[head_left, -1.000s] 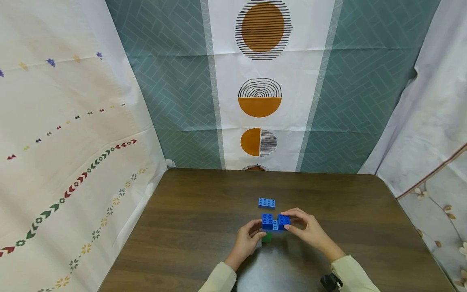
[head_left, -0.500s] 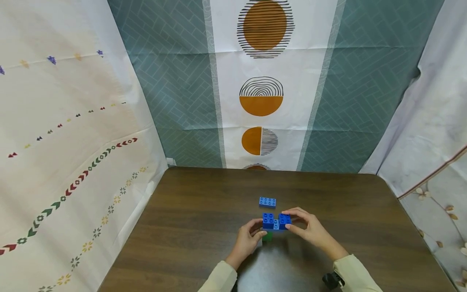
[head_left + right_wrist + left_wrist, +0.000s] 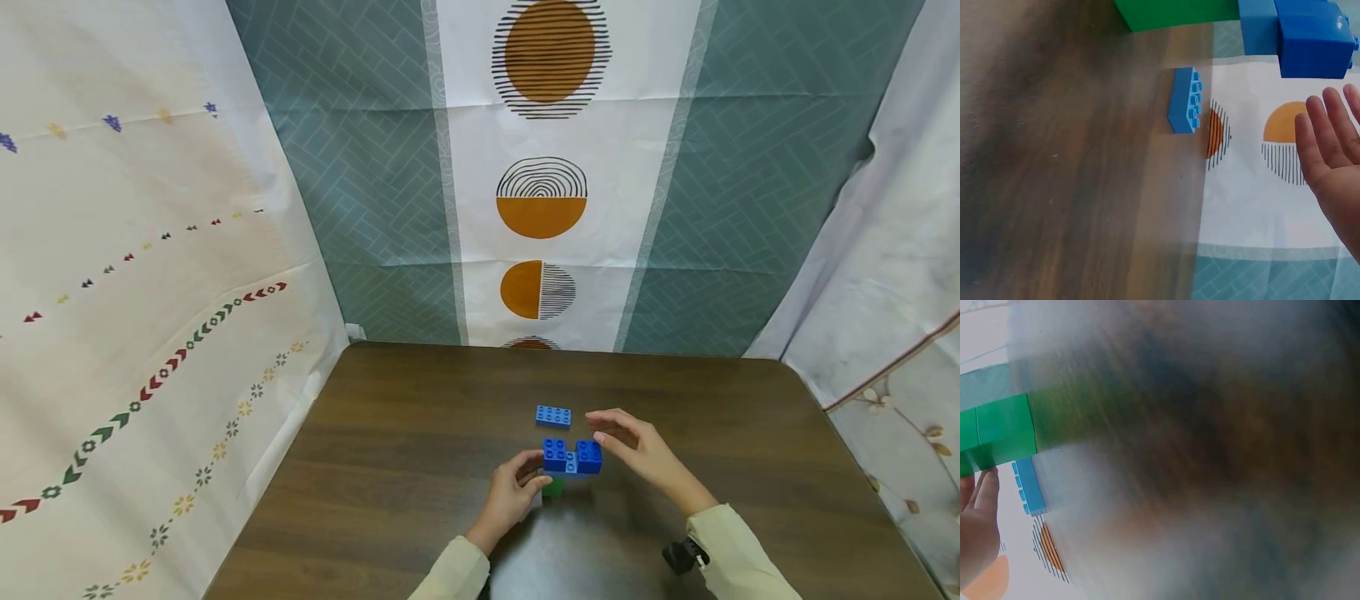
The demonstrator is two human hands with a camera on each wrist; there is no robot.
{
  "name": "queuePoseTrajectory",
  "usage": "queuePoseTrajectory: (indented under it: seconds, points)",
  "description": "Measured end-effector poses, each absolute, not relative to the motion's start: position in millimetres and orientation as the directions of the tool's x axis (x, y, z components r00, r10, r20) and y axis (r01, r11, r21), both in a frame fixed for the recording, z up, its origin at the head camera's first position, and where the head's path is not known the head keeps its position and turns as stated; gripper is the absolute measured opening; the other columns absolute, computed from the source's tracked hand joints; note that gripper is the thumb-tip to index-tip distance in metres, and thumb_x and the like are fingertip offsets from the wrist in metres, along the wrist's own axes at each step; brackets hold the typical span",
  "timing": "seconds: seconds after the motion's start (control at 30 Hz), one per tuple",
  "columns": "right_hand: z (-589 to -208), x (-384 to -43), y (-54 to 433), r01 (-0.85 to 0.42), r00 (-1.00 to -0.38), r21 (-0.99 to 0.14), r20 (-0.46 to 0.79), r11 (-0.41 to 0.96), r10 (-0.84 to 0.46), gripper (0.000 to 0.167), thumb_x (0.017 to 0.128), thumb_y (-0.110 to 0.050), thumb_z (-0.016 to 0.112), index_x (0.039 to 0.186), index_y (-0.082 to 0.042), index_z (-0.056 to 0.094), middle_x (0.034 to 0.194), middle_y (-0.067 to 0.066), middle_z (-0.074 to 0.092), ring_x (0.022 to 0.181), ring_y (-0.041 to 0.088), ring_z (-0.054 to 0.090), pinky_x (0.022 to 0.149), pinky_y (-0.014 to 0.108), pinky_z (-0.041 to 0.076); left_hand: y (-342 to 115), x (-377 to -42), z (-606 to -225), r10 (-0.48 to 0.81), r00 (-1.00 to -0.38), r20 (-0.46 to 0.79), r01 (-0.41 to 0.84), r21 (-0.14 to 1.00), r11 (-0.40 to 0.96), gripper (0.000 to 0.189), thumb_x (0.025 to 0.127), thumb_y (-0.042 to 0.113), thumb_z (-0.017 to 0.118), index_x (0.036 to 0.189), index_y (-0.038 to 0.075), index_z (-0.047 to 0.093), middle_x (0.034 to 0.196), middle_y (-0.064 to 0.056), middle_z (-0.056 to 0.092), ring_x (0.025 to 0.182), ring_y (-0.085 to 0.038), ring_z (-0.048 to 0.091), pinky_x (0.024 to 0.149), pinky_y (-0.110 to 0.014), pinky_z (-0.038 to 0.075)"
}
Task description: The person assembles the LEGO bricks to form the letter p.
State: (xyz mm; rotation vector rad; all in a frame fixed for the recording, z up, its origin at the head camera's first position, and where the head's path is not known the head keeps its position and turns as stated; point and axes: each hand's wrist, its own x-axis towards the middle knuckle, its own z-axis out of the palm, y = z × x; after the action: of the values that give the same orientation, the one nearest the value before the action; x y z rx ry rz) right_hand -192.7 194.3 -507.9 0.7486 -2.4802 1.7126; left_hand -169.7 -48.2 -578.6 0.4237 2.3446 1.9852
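Note:
A toy brick stack stands in front of me: green bricks (image 3: 552, 487) below, a light blue brick (image 3: 572, 462) across them. Two dark blue bricks, a left one (image 3: 554, 456) and a right one (image 3: 589, 457), sit on top with a gap between. My left hand (image 3: 510, 496) holds the stack from its left side, fingers curled at it; the left wrist view has these fingers (image 3: 986, 494) right at the green bricks (image 3: 1007, 428). Beyond the right dark blue brick, my right hand (image 3: 637, 454) is apart from the stack, its fingers relaxed and holding nothing.
A loose light blue brick (image 3: 553, 416) lies studs up on the brown wooden table (image 3: 420, 417), just behind the stack. Patterned cloths hang behind the table (image 3: 375, 208) and along both sides. A black wrist strap device (image 3: 682, 555) shows at the right sleeve.
My right hand has let go of the right dark blue brick and moved up and away to the right. The left hand keeps its hold on the stack.

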Motion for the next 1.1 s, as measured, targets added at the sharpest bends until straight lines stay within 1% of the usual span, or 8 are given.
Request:
queuePoseTrajectory:
  seconds: [0.07, 0.13, 0.3, 0.37, 0.57, 0.8, 0.97, 1.1]
  points:
    - [-498.3, -194.6, 191.9, -0.387, -0.893, -0.881, 0.283, 0.274, -0.350, 0.029, 0.096, -0.009, 0.060, 0.125, -0.007, 0.059, 0.121, 0.011, 0.062, 0.108, 0.017, 0.062, 0.091, 0.017, 0.048, -47.8, -169.4, -578.1, 0.232, -0.962, 0.145, 0.180, 0.973, 0.141, 0.030, 0.088, 0.004, 0.067, 0.117, 0.002, 0.063, 0.116, -0.012, 0.066, 0.110, -0.024, 0.062, 0.092, -0.028, 0.052]
    - [-493.7, -198.8, 190.2, -0.379, -0.899, -0.884, 0.280, 0.275, -0.338, 0.029, 0.095, -0.007, 0.060, 0.125, -0.004, 0.059, 0.122, 0.014, 0.061, 0.108, 0.020, 0.062, 0.090, 0.017, 0.048, -47.8, -164.7, -567.0, 0.232, -0.962, 0.146, 0.181, 0.974, 0.135, 0.029, 0.088, 0.002, 0.067, 0.117, 0.000, 0.063, 0.115, -0.015, 0.066, 0.110, -0.028, 0.062, 0.092, -0.031, 0.052]
    - [-504.7, -217.0, 189.7, -0.366, -0.910, -0.878, 0.267, 0.308, -0.318, 0.031, 0.095, -0.013, 0.061, 0.126, -0.006, 0.059, 0.122, 0.019, 0.061, 0.109, 0.027, 0.062, 0.090, 0.017, 0.048, -48.9, -154.2, -541.6, 0.231, -0.962, 0.142, 0.180, 0.971, 0.154, 0.028, 0.088, -0.003, 0.065, 0.116, -0.004, 0.062, 0.115, -0.020, 0.065, 0.109, -0.035, 0.061, 0.092, -0.038, 0.052]
    - [-512.8, -224.7, 189.5, -0.364, -0.910, -0.882, 0.269, 0.300, -0.314, 0.034, 0.095, -0.016, 0.063, 0.127, -0.007, 0.058, 0.123, 0.020, 0.060, 0.110, 0.029, 0.061, 0.090, 0.018, 0.049, -48.4, -156.0, -546.1, 0.229, -0.962, 0.149, 0.189, 0.968, 0.163, 0.028, 0.088, -0.003, 0.065, 0.116, -0.004, 0.062, 0.115, -0.021, 0.065, 0.109, -0.036, 0.061, 0.091, -0.038, 0.052]
    - [-527.4, -240.3, 183.8, -0.329, -0.920, -0.905, 0.243, 0.268, -0.308, 0.044, 0.093, -0.014, 0.065, 0.134, -0.001, 0.053, 0.129, 0.023, 0.057, 0.117, 0.041, 0.054, 0.089, 0.016, 0.047, -47.0, -166.9, -571.8, 0.226, -0.963, 0.148, 0.189, 0.967, 0.169, 0.030, 0.088, 0.000, 0.065, 0.118, -0.001, 0.062, 0.116, -0.018, 0.065, 0.110, -0.032, 0.062, 0.092, -0.035, 0.052]
    - [-526.6, -246.6, 171.7, -0.271, -0.935, -0.938, 0.203, 0.215, -0.290, 0.047, 0.090, -0.003, 0.065, 0.133, 0.008, 0.049, 0.129, 0.031, 0.053, 0.119, 0.050, 0.048, 0.089, 0.020, 0.050, -48.0, -169.8, -575.8, 0.236, -0.961, 0.143, 0.181, 0.972, 0.148, 0.031, 0.089, 0.005, 0.067, 0.119, 0.002, 0.062, 0.118, -0.014, 0.065, 0.111, -0.027, 0.062, 0.092, -0.031, 0.052]
    - [-517.7, -246.0, 162.8, -0.235, -0.940, -0.942, 0.158, 0.239, -0.301, 0.046, 0.090, 0.002, 0.064, 0.131, 0.012, 0.048, 0.128, 0.034, 0.052, 0.118, 0.054, 0.047, 0.090, 0.031, 0.053, -48.0, -169.2, -574.0, 0.232, -0.962, 0.145, 0.181, 0.973, 0.143, 0.030, 0.088, 0.004, 0.067, 0.118, 0.002, 0.063, 0.117, -0.014, 0.066, 0.110, -0.026, 0.062, 0.092, -0.030, 0.052]
    - [-532.2, -254.6, 161.0, -0.208, -0.944, -0.942, 0.123, 0.263, -0.305, 0.046, 0.089, 0.004, 0.064, 0.132, 0.013, 0.047, 0.129, 0.037, 0.049, 0.118, 0.055, 0.046, 0.089, 0.046, 0.053, -47.5, -168.6, -574.1, 0.229, -0.964, 0.132, 0.170, 0.973, 0.155, 0.029, 0.089, 0.004, 0.067, 0.118, 0.002, 0.063, 0.117, -0.013, 0.066, 0.110, -0.026, 0.062, 0.092, -0.030, 0.052]
